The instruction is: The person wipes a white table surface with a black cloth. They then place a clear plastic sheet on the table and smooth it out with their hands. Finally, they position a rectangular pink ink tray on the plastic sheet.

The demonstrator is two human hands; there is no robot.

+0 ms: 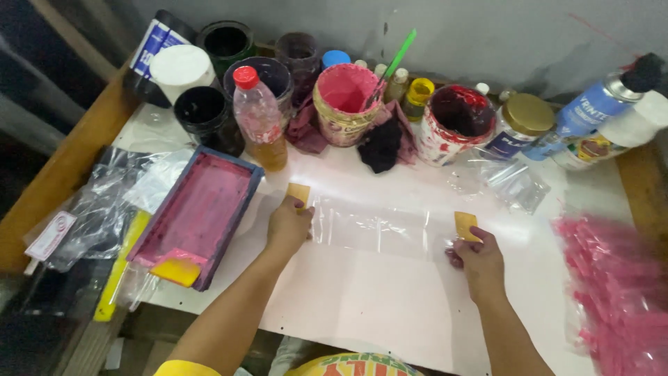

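A clear plastic bag (pixel 379 226) lies flat on the white table top (pixel 362 306), between two small tan cardboard tabs. My left hand (pixel 289 224) presses on the bag's left end, just below the left tab (pixel 298 192). My right hand (pixel 476 259) rests its fingers on the bag's right end, touching the right tab (pixel 465 224). Neither hand has anything lifted off the table.
A pink-stained printing screen (pixel 198 212) with a yellow squeegee (pixel 175 270) lies left. Paint pots (pixel 344 101), a red-capped bottle (pixel 259 115), jars, a dark rag (pixel 381 145) and spray cans (pixel 591 104) line the back. Pink-printed bags (pixel 616 285) pile right; loose plastic (pixel 104 202) far left.
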